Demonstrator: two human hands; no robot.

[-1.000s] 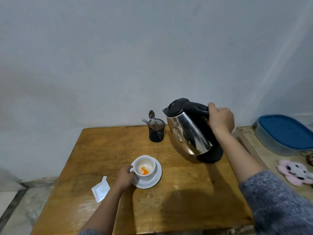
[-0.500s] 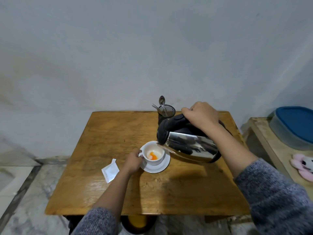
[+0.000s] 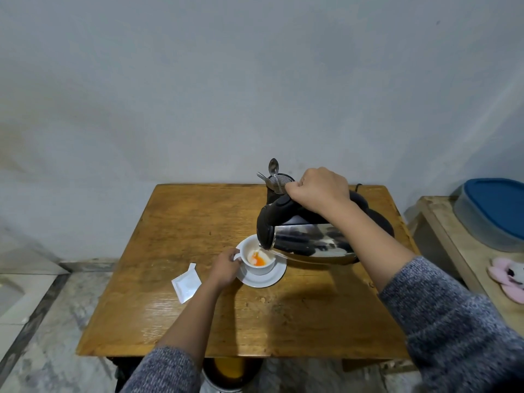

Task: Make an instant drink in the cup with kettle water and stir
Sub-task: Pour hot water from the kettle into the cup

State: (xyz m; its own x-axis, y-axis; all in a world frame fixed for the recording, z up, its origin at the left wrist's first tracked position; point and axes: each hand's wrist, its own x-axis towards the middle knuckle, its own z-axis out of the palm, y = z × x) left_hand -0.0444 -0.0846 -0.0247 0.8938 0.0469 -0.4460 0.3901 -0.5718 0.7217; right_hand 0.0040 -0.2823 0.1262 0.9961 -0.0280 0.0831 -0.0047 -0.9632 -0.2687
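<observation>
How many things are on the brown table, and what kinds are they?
Kettle: 1
Kettle base: 1
Cup: 1
Saucer: 1
Opened white packet: 1
Black cutlery holder: 1
Spoon: 1
Fork: 1
Total: 8, counting the kettle, which the right hand holds tipped over the cup, not resting on the table.

No legible text, label, brand, number or sign found in head view. White sachet [image 3: 186, 282], left of centre frame: face blank, no print resolved. Steel kettle [image 3: 306, 239], centre right: only reflections seen on body, no marking readable. Blue-lidded container [image 3: 494, 211], right edge: no lettering made out.
</observation>
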